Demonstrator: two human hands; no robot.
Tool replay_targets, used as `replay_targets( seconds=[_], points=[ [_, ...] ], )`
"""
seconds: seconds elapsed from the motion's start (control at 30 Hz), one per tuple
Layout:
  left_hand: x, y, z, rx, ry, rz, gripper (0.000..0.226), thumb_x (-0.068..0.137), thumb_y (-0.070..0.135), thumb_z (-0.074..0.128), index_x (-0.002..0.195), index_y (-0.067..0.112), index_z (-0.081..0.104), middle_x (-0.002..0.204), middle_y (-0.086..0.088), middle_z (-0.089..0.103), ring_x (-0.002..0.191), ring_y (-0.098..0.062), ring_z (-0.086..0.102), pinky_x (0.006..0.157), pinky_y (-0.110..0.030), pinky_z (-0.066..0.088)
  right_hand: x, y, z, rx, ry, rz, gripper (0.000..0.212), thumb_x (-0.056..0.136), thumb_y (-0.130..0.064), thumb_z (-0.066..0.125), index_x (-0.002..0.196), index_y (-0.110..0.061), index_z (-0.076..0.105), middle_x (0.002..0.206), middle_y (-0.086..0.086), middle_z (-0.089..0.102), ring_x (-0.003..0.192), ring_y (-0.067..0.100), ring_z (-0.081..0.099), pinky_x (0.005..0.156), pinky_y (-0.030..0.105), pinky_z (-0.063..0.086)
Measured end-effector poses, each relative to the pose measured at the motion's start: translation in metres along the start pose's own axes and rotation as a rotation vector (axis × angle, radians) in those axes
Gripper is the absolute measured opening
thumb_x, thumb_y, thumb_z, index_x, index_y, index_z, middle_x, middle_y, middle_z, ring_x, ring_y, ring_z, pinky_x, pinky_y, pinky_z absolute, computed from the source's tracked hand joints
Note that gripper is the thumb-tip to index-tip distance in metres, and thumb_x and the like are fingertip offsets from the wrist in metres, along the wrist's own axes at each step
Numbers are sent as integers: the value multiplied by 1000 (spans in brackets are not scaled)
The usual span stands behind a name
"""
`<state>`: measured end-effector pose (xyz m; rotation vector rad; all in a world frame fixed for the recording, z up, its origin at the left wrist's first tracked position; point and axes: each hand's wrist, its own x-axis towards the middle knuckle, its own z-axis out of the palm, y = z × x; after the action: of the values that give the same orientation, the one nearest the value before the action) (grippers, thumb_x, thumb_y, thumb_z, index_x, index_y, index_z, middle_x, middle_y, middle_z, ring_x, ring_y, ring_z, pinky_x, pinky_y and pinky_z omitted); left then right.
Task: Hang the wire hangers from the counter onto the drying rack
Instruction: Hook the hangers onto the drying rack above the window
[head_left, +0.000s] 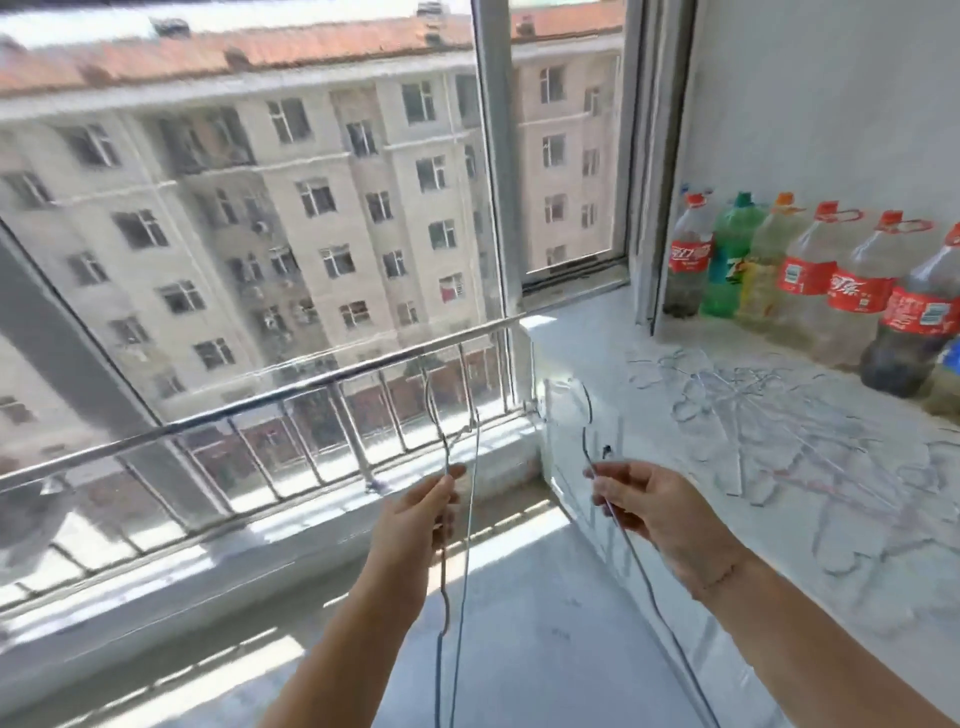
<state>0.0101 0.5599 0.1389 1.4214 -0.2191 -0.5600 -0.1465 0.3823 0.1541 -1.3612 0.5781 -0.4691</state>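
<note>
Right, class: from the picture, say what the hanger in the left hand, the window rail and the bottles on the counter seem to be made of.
Hanger: thin bare metal wire, grey, twisted at the neck.
Rail: probably stainless steel tube, judging by its bright mirror-like glints.
Bottles: apparently clear plastic, with see-through walls, printed labels and coloured caps.

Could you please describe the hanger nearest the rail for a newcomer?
Find the steel rail across the window. There the left hand pinches a wire hanger. Only its hook nears the rail; the other hanger, in the right hand, and the counter pile do not.
</note>
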Motion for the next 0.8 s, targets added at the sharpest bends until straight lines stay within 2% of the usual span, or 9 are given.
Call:
replay_targets(
  seconds=[0.13, 0.23, 0.33, 0.43, 0.53, 0.7, 0.8],
  points=[
    [-39, 32, -117, -34, 167, 64, 21, 90, 8, 56, 83, 16, 75, 63, 2, 53, 54, -10, 41, 54, -22, 32, -21, -2, 114, -5, -199, -28, 10, 84, -5, 61, 90, -9, 68, 69, 6, 65, 66, 15, 57, 60, 17, 47],
    [-79, 58, -208, 5, 259, 110, 19, 90, 8, 56, 93, 12, 74, 60, 3, 53, 53, -8, 40, 51, -19, 32, -49, -2, 203, -7, -325, -56, 11, 84, -6, 61, 92, -4, 69, 65, 5, 64, 56, 7, 56, 52, 13, 43],
    [-131, 85, -292, 40, 339, 143, 20, 90, 9, 56, 102, 10, 72, 65, 2, 51, 57, -9, 38, 51, -17, 33, -79, -3, 291, 28, -433, -48, 10, 84, -7, 62, 90, -7, 70, 63, 2, 64, 52, 4, 56, 49, 12, 43],
    [-185, 108, -364, 62, 450, 162, 19, 91, 8, 56, 98, 14, 72, 64, 3, 52, 58, -9, 39, 52, -17, 35, -112, -2, 377, 73, -541, -39, 10, 83, -7, 62, 86, -11, 70, 61, 1, 65, 55, 7, 57, 52, 13, 45],
    [-234, 125, -434, 74, 572, 186, 17, 90, 7, 56, 98, 9, 71, 62, 2, 52, 57, -10, 39, 55, -20, 33, -147, 1, 458, 92, -664, -47, 10, 82, -8, 63, 87, -11, 71, 63, 1, 66, 59, 8, 58, 57, 16, 46],
    [-292, 144, -534, 77, 733, 205, 18, 91, 7, 55, 100, 7, 70, 61, 3, 52, 55, -12, 37, 47, -15, 32, -195, -1, 579, 114, -818, -54, 10, 83, -6, 63, 90, -6, 70, 60, 0, 65, 52, 4, 56, 51, 11, 45],
    [-312, 154, -579, 45, 801, 214, 16, 90, 10, 58, 97, 6, 71, 64, -1, 49, 54, -12, 37, 51, -20, 33, -215, -7, 636, 105, -885, -93, 10, 84, -4, 61, 86, -8, 70, 57, -1, 64, 49, 4, 53, 47, 10, 42]
  ],
)
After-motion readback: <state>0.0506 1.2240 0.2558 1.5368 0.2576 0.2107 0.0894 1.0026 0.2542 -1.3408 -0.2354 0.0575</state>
